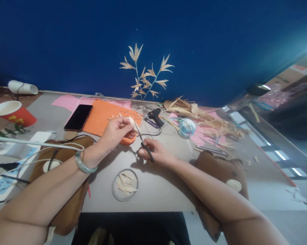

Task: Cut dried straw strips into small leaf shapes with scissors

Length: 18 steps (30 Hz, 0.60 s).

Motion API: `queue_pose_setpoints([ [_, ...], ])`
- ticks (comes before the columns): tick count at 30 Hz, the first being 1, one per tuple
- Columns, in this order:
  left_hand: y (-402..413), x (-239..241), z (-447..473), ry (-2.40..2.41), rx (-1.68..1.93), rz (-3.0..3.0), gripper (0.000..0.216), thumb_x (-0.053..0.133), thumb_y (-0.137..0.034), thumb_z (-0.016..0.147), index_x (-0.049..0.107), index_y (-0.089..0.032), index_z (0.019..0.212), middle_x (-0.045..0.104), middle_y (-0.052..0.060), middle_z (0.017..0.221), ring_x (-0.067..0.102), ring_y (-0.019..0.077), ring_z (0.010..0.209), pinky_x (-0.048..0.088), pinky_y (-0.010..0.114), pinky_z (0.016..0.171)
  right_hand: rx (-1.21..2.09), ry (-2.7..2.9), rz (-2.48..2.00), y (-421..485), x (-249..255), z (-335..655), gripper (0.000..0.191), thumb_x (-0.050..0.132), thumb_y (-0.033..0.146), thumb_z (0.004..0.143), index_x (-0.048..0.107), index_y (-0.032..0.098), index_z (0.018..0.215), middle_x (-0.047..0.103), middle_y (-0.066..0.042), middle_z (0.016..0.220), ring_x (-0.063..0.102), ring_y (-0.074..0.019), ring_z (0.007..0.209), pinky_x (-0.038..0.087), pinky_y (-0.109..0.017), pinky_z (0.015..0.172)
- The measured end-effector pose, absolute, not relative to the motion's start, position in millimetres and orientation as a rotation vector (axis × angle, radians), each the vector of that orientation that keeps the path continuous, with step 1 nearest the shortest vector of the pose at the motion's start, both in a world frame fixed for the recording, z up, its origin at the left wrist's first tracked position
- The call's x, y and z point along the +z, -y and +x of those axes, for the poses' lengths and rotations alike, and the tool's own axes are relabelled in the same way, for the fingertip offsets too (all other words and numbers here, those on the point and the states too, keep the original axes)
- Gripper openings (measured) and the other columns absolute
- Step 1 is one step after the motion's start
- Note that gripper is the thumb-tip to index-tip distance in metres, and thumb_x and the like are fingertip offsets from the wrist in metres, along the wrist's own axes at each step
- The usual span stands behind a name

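Pale husk strip, pinched in the nearly closed left hand; black-handled scissors, gripped in the curled right hand; glue gun, beyond the right hand.

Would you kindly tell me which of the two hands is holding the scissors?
The right hand holds the scissors; the left hand, with the bangle at its wrist, pinches a pale piece instead.

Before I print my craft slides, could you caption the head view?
Left hand pinches a pale piece; right hand holds dark scissors close by.
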<state>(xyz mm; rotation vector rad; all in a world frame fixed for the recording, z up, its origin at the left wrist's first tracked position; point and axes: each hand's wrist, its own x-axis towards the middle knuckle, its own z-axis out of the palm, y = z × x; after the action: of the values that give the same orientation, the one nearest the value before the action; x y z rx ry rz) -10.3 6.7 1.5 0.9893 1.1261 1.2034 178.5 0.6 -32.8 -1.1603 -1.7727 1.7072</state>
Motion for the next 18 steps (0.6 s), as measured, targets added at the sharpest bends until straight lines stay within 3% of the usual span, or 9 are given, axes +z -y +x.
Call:
queue_pose_setpoints([
  [18,-5.3,5.6,-10.7,-1.165,1.181,0.948,0.021,0.072,-0.025,0.066,0.055,-0.015,0.073,0.067,0.001,0.060,0.063,0.0111,0.053,0.054,0.022,0.054,1.722,1.628,-1.204,1.3,-33.0,173.7,0.047,0.078,0.048,0.061,0.041,0.020,0.061,0.051,0.007,0.042,0.041,-0.0065,0.036,0.030,-0.018,0.035],
])
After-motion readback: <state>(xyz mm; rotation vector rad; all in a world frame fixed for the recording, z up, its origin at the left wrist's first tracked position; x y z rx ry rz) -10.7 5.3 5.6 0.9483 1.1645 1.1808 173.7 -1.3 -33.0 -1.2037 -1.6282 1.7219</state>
